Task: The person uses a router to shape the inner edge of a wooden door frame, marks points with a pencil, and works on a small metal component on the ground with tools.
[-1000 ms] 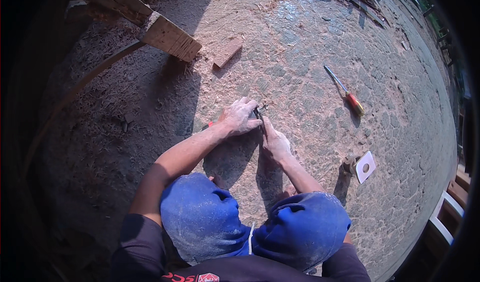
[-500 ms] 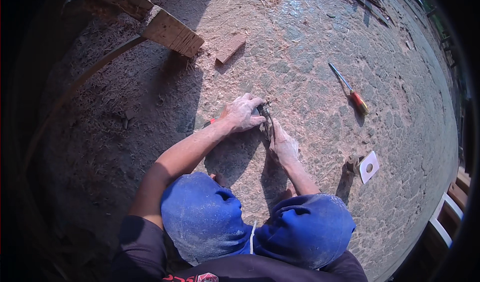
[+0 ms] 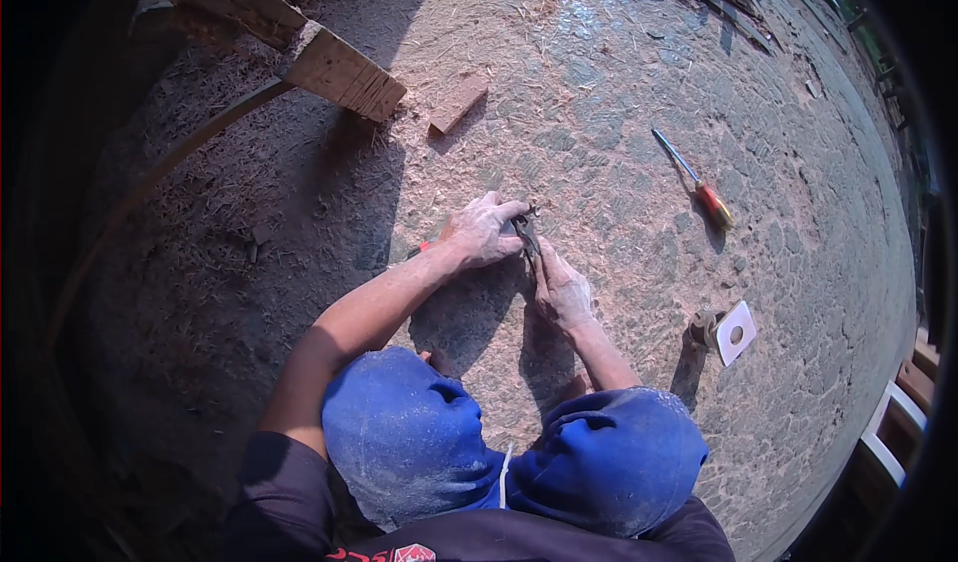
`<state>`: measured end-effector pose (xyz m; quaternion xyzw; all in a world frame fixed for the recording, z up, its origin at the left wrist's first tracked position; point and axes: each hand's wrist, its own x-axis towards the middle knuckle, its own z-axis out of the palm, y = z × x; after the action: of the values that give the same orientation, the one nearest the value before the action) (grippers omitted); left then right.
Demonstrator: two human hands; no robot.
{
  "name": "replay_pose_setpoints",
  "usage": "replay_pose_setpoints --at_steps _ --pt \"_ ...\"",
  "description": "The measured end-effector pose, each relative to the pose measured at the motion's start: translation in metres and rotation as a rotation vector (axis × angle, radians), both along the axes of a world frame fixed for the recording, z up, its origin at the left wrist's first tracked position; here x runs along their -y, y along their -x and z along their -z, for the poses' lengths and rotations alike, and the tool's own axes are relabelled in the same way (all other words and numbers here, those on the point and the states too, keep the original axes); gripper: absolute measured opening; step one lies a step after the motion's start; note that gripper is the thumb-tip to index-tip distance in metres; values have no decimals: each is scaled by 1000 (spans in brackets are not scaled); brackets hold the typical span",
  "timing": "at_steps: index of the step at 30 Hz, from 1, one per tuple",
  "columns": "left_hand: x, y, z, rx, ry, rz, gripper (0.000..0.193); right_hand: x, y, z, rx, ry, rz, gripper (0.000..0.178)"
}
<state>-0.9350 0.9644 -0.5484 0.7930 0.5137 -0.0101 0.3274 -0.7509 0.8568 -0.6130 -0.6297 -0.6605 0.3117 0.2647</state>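
Note:
Both my hands meet low over the dusty ground, in front of my bent knees. My right hand [image 3: 565, 290] is closed around a pair of dark metal pliers [image 3: 530, 243], their jaws pointing away from me toward my left fingers. My left hand [image 3: 483, 231] is closed, thumb and forefinger pinching at the jaws. What it grips is mostly hidden beneath the palm; a bit of red [image 3: 425, 247] shows by the wrist, and a small dark piece [image 3: 532, 210] sticks out past the fingertips. Pale dust coats both hands.
To the right lies a screwdriver [image 3: 699, 185] with a red and yellow handle. Nearer stands a small object with a white square plate [image 3: 736, 333] with a round hole. A wooden block [image 3: 459, 104] lies ahead, beside a thick timber beam [image 3: 344, 71]. Wood scraps [image 3: 723, 3] lie far right.
The pliers have turned slightly in my right hand, which has shifted a little to the left. My left hand stays nearly in place.

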Motion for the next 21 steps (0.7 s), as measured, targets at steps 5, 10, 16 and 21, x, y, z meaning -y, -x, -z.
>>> replay_pose_setpoints --at_steps 5,10,16,21 --pt "0 -2 -2 -5 22 -9 57 -2 -2 -8 9 5 -7 42" --pt "0 -2 -5 -28 28 -17 57 -5 -2 -7 0 16 8 44" --pt "-1 -3 -5 -26 34 -19 57 -4 -4 -3 30 -4 -10 44" --pt "-1 0 1 -19 36 -9 58 -4 -8 2 50 -18 -66 46"
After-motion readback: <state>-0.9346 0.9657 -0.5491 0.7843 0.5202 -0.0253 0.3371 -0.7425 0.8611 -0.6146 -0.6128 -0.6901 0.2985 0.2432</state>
